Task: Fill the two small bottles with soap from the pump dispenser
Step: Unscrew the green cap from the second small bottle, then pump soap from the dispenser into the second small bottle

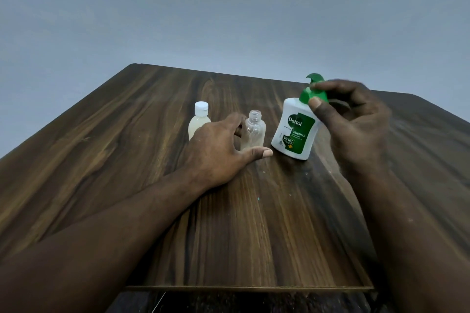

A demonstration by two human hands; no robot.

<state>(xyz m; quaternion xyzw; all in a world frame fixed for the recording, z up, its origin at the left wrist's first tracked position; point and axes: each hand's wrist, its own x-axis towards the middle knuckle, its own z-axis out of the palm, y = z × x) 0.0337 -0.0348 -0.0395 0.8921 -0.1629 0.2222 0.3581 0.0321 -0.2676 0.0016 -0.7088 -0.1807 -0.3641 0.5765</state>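
Our left hand [216, 150] curls its fingers behind the small clear uncapped plastic bottle [254, 132], with the thumb stretched along its base. Behind those knuckles stands the small white-capped bottle of pale liquid [199, 122]. Our right hand [356, 119] pinches the green pump collar of the tilted white soap dispenser [295, 134], just beyond the left thumb tip, on the dark wooden table [254, 223].

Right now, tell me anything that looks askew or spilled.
The dispenser leans left toward the open bottle, tipped by the right hand gripping its pump. No spill shows.
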